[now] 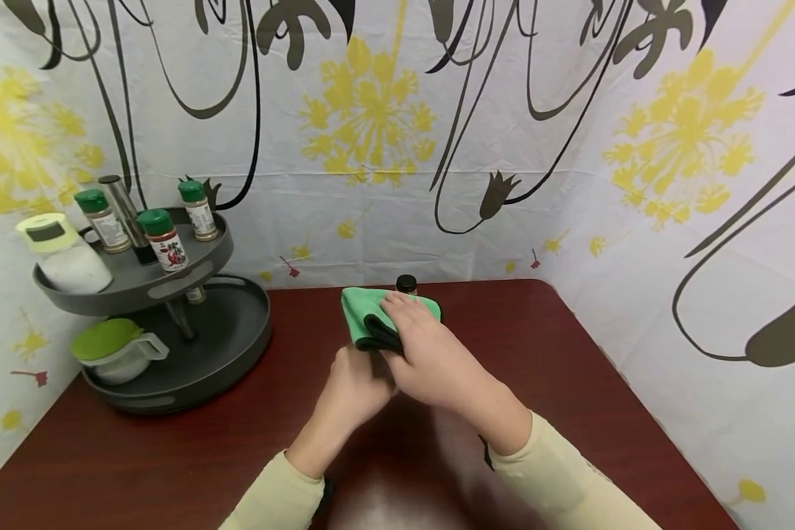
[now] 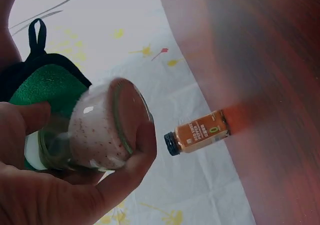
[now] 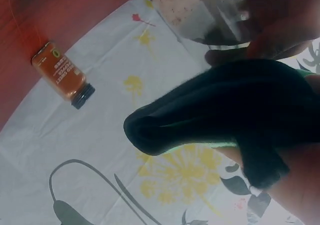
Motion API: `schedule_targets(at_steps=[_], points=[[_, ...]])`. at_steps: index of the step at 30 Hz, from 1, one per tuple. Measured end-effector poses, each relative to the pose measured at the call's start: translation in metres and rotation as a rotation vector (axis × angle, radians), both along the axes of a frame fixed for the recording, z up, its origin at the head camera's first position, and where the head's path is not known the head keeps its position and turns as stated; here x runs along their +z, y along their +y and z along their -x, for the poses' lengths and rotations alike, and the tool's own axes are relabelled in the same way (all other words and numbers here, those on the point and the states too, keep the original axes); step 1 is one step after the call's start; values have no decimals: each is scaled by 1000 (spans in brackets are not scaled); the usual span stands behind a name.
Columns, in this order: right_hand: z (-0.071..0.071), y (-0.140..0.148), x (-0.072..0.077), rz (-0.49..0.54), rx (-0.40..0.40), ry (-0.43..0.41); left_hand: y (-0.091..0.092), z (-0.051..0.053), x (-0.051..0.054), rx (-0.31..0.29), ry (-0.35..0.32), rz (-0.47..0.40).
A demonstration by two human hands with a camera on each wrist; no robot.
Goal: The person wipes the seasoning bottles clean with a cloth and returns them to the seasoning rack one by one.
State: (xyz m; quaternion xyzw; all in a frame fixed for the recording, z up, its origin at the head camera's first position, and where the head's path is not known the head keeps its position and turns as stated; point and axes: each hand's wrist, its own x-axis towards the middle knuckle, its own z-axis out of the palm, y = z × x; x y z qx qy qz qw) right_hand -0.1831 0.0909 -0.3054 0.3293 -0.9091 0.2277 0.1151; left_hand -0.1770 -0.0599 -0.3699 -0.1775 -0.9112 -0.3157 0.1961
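My left hand grips a small glass jar of pale, speckled contents, fingers curled round it. The left wrist view shows the jar tilted on its side; in the head view my hands hide it. My right hand holds a folded green cloth with black edging, just above the left hand at the jar's upper end. Whether the cloth touches the jar I cannot tell. A red sweet pepper bottle with a black cap stands beyond the hands, mostly hidden behind the cloth in the head view.
At the left of the dark red table stands a grey two-tier turntable. Its upper tier bears several green-capped spice jars, a steel tube and a white container. A green-lidded cup sits below. Patterned cloth walls enclose the table.
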Motion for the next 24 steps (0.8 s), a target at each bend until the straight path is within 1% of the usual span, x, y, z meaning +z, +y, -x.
schedule_targets(at_steps=[1, 2, 4, 5, 9, 13, 17, 19, 21, 23, 24], points=[[-1, 1, 0, -3, -3, -2, 0, 0, 0, -3, -54, -52], [-2, 2, 0, -5, -8, -2, 0, -1, 0, -8, -93, -88], [-5, 5, 0, -8, -24, -8, 0, -1, -1, -24, -135, -99], [-7, 6, 0, -8, -28, -16, 0, -2, -1, -30, -161, -118], [-15, 8, 2, -26, -38, -34, -1, -3, -3, -38, -204, -167], [-26, 8, 6, -53, -30, -57, -5, -6, -5, -25, -203, -186], [-34, 5, 11, -80, -11, -56, -9, -11, -5, 15, -228, -222], [-34, 2, 11, -87, -7, -40, -9, -14, -5, 35, -238, -232], [-32, -1, 11, -85, -7, -23, -8, -17, -4, 48, -225, -218], [-27, -4, 10, -73, -12, -20, -7, -19, -5, 61, -194, -193], [-25, -5, 8, -63, -15, -25, -5, -20, -6, 66, -161, -161]])
